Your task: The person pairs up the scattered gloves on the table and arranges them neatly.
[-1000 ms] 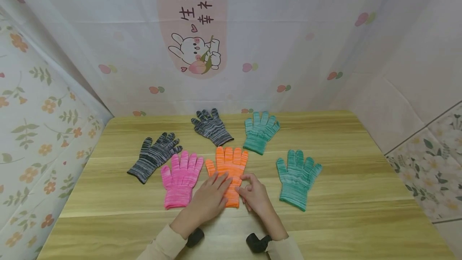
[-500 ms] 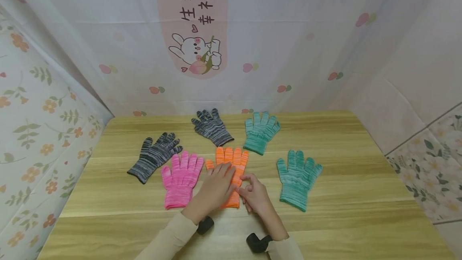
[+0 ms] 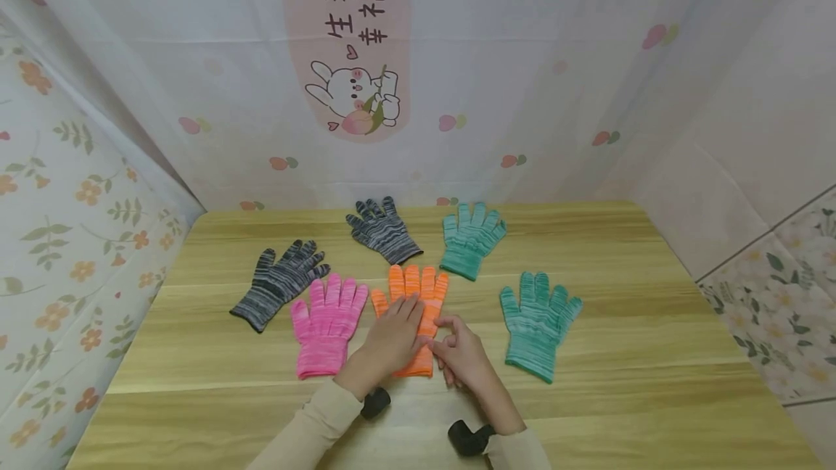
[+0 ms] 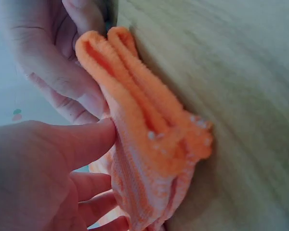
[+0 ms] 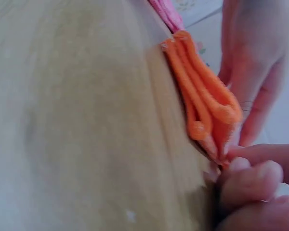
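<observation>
An orange striped knit glove (image 3: 426, 310) lies flat on the table, fingers pointing away from me. My left hand (image 3: 392, 336) rests on its palm with fingers extended, covering part of it. At its right edge, my right hand (image 3: 462, 350) pinches the side near the cuff, thumb on top and the other fingers curled. Two layered cuff openings (image 4: 159, 139) show in the left wrist view, so a second orange glove may lie underneath. In the right wrist view the orange cuff (image 5: 202, 91) sits just beyond the right thumb (image 5: 265, 153).
A pink glove (image 3: 329, 325) lies close on the left. Two grey-black gloves (image 3: 281, 285) lie further left and behind. Two green gloves (image 3: 541, 325) lie at the right and back right. A patterned cloth (image 3: 522, 78) hangs behind the wooden table (image 3: 653, 383).
My left hand has slid up and slightly right over the orange glove, covering more of its palm. The right hand has stayed at the edge.
</observation>
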### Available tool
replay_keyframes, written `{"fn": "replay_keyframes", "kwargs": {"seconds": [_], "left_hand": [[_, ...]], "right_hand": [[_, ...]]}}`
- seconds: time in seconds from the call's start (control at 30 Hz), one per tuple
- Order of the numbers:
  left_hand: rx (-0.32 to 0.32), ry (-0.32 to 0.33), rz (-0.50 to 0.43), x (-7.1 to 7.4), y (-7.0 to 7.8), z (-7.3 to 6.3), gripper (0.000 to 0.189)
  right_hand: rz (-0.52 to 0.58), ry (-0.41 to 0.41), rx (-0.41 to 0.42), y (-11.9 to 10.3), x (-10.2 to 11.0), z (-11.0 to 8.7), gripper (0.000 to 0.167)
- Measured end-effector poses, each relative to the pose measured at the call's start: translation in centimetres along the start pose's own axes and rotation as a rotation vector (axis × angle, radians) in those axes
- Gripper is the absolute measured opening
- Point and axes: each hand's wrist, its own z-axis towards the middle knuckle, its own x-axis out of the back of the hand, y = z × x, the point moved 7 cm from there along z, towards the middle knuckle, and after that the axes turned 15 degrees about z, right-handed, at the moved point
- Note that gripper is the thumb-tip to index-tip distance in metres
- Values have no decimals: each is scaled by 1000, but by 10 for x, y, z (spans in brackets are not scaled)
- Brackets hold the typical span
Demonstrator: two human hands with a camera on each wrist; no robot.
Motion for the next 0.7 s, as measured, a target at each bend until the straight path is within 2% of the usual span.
{"fn": "replay_keyframes", "kwargs": {"seconds": [0.2,0.3,0.4,0.5,0.63,0.7], "left_hand": [[3,12,-9,-1,-1,0,59],[7,12,-28,-3,-2,-1,59],[0,27,-35,-3,-2,-2,59],[-7,44,-41,-3,-2,-3,58],[-1,58,-50,-3,-2,-2,58],[6,76,-57,-1,0,-1,56]], "right_hand": [[3,-63,26,-6,4,-7,46],[-37,-49,50,-11,13,-15,45],[-92,27,75,-18,31,-25,41],[-159,137,144,-28,56,-35,35],[-346,283,237,-41,92,-51,30],[-453,328,233,-43,106,-57,29]]}}
